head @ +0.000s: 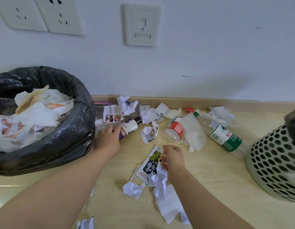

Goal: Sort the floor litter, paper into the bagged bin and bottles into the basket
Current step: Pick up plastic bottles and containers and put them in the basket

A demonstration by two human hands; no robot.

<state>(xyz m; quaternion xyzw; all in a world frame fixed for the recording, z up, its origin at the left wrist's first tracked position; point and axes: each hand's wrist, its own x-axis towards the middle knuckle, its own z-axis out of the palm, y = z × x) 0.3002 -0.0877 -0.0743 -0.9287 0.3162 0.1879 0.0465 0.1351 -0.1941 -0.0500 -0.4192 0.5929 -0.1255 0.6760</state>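
Note:
My left hand [108, 139] grips the lower end of a white and purple bottle [129, 127] lying on the floor beside the black-bagged bin [72, 129], which is full of crumpled paper. My right hand [172, 158] pinches a printed wrapper [150, 164] and crumpled white paper [161, 180] in the middle of the floor. Two clear plastic bottles lie further right: a red-labelled one [174, 129] and a green-labelled one [224, 136]. The perforated basket [275, 162] stands at the right edge.
Several crumpled paper scraps [150, 114] and tissues [195, 134] lie along the skirting board. More white paper [133, 189] lies near me on the wooden floor. Wall sockets [40, 14] and a wall plate [141, 24] are on the white wall.

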